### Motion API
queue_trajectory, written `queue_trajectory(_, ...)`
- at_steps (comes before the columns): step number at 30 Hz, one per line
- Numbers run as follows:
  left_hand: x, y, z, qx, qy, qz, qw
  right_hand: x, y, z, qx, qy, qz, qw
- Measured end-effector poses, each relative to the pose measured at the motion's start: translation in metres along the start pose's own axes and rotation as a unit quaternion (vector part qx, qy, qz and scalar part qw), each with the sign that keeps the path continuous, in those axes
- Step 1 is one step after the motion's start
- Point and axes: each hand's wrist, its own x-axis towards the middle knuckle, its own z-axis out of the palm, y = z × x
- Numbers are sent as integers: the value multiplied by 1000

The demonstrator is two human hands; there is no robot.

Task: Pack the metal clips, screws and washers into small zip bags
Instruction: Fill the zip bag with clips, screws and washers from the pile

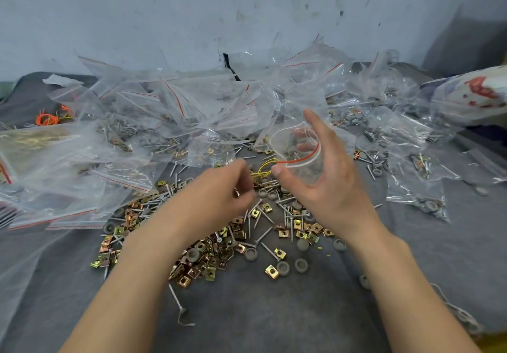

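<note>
Now, zip bag [300,160], btwn R fingers [315,125]

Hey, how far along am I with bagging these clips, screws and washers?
Done: several filled bags lie in the heap behind and beside. In hand: the right hand holds a zip bag open while the left hand pinches a small metal part. Left: many loose clips, screws and washers on the grey cloth.

Right hand [326,185] held a little zip bag [297,149] open. Left hand [216,190] pinched a small metal bit [237,193], too blurry to call. Loose clips [203,259], screws [263,234] and washers [282,267] lay scattered on the gray counter [274,311] underneath.
</note>
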Motion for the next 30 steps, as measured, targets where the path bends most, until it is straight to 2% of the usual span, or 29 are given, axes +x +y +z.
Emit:
queue_trajectory(5,3,-1,-14,-101,129,-18,986,0,-1,4,-4,-4,-12,1000)
queue_trajectory(10,4,17,-22,-236,196,11,952,-2,-4,8,-6,-19,-16,1000)
queue_trajectory(19,9,44,-15,-236,168,64,955,-2,-8,10,3,-24,-14,1000)
queue_trajectory(30,11,35,-23,-249,193,38,948,-2,-3,8,9,-23,-4,1000)
